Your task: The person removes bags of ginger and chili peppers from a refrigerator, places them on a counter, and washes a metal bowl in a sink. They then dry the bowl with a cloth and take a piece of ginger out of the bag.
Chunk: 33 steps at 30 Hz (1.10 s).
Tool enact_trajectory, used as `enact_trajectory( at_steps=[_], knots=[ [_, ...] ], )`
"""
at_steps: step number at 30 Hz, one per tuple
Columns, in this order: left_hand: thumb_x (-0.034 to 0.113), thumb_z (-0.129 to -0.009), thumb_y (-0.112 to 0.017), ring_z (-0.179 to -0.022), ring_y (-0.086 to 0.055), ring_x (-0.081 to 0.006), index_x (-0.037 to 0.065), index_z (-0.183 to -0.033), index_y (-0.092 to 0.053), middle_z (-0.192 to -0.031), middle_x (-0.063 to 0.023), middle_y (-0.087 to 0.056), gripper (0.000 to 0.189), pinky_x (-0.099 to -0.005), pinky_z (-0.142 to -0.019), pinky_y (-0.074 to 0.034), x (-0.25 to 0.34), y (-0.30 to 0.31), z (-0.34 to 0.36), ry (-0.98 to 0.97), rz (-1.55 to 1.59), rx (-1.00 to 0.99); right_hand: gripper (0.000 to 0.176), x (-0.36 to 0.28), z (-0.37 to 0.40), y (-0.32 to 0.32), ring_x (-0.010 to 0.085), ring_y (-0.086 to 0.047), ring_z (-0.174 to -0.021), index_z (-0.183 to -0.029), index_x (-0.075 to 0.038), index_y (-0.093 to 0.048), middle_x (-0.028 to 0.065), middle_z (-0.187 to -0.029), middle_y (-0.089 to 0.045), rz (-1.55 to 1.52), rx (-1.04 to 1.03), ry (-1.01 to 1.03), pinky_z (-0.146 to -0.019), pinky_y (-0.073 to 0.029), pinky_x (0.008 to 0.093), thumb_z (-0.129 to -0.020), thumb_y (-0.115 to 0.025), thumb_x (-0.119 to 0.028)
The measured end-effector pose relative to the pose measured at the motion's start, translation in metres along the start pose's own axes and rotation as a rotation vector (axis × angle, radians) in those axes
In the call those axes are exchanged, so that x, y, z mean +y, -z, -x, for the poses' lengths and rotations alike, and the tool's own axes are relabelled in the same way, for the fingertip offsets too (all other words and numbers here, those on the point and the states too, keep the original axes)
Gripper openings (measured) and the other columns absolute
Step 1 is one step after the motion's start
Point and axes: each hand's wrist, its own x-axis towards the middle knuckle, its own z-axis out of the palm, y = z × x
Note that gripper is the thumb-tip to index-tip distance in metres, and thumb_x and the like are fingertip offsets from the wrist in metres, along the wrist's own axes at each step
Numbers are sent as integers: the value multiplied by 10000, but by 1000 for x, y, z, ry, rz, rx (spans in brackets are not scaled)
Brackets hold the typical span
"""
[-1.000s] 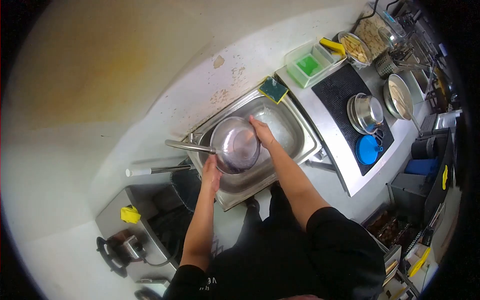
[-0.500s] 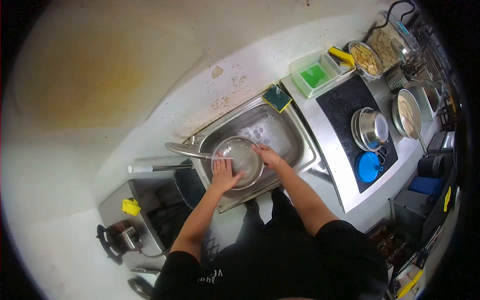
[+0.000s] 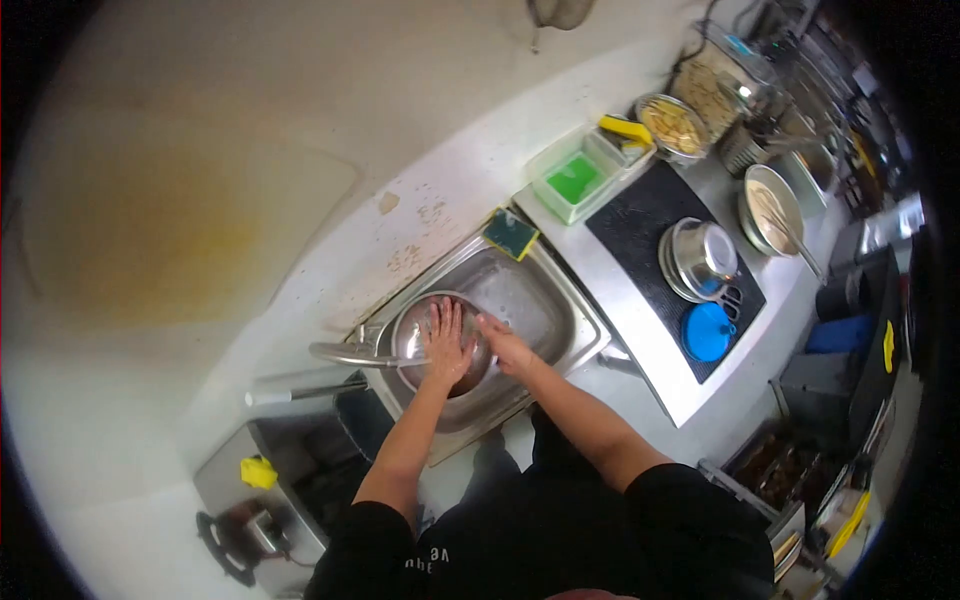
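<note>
A round metal bowl [image 3: 413, 322] sits in the stainless steel sink [image 3: 540, 295], under the curved tap [image 3: 345, 353]. Flat against the bowl's inside lies my left hand [image 3: 447, 347], fingers stretched out and wet. My right hand [image 3: 509, 347] grips the bowl's rim on the right side, thumb toward the inside; its other fingers are partly hidden. Water from the tap falls near my left wrist. On the sink's back corner rests a green and yellow sponge [image 3: 511, 233].
Right of the sink, a black mat [image 3: 640, 225] carries stacked metal bowls [image 3: 700, 258], scissors and a blue lid [image 3: 708, 332]. Behind it stand a container of green liquid [image 3: 574, 180] and a bowl of cut pale food [image 3: 672, 126]. A whisk bowl [image 3: 770, 210] is farther right.
My left hand has moved up and across the bowl's inside, its fingers now nearer the far rim. My right hand stays at the right rim. The view has shifted, moving the counter leftward.
</note>
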Motion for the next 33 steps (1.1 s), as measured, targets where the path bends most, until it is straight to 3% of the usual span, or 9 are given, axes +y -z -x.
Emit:
enact_trajectory(
  at_steps=[5,10,11,13,15,18,21,26,33],
  knots=[
    [397,-964,-378,-1398,-221,-288,15,-1427,-285,-1472,-184,-303,607,-443,-1125,-153,2,-19,15,-143,539,-371,661,57,-64,13,236,-447,-1228,-1413,-67,-350,121,-1355,-473,-190,-5,224,-1010,-365,343,-906,-575,-427],
    [211,-945,-463,-1255,-436,-228,59,-1404,-342,-1391,-120,-427,497,-356,-1042,-348,-3,34,37,623,1678,-231,442,134,-123,-38,342,-459,-1218,-1258,43,-472,226,-1298,-493,686,173,947,-1020,-359,400,-970,-368,-275],
    [202,-947,-466,-1253,-436,-223,67,-1410,-323,-1390,-113,-427,504,-369,-1044,-352,-19,34,37,517,1816,-282,423,89,-39,-75,390,-443,-1212,-1246,44,-478,251,-1293,-484,491,267,587,-1034,-343,413,-953,-377,-243],
    [215,-952,-469,-1238,-451,-223,69,-1404,-332,-1380,-109,-437,494,-368,-1027,-372,-36,46,46,422,1950,-330,462,96,-13,-100,404,-432,-1217,-1254,59,-470,279,-1280,-478,1314,318,952,-1051,-315,466,-924,-396,-255],
    [241,-963,-475,-1208,-481,-225,73,-1392,-350,-1360,-103,-457,477,-368,-993,-410,-48,68,63,356,2205,-280,519,82,2,-115,379,-311,-1325,-1345,56,-381,251,-1383,-391,1064,188,920,-1116,-215,424,-964,-353,-296],
    [273,-954,-511,-1182,-502,-229,92,-1345,-419,-1337,-95,-478,440,-357,-973,-421,-63,87,81,359,1902,-318,489,65,-48,-116,409,-462,-1177,-1134,72,-565,285,-1245,-502,839,374,1023,-1020,-349,486,-952,-368,-337],
    [216,-941,-516,-1131,-545,-261,65,-1280,-516,-1319,-133,-507,371,-367,-939,-455,-71,82,98,167,1379,-470,535,-2,-32,-69,305,-503,-1169,-1220,27,-531,200,-1263,-522,602,-46,204,-954,-425,442,-951,-426,-423],
    [256,-911,-561,-1329,-338,-334,60,-1342,-429,-1437,-222,-328,492,-486,-1073,-262,-52,104,95,-765,-26,-610,469,26,-19,25,221,-594,-983,-1217,-12,-553,149,-1148,-598,281,-72,-12,-818,-497,371,-884,-610,-338],
    [460,-909,-447,-1421,-34,-369,95,-1452,-268,-1530,-209,-79,679,-623,-1081,-40,-46,29,41,-382,48,-222,348,130,-59,-7,183,-576,-938,-1170,-32,-595,107,-1071,-631,-138,118,330,-767,-485,343,-908,-581,-262]
  ],
)
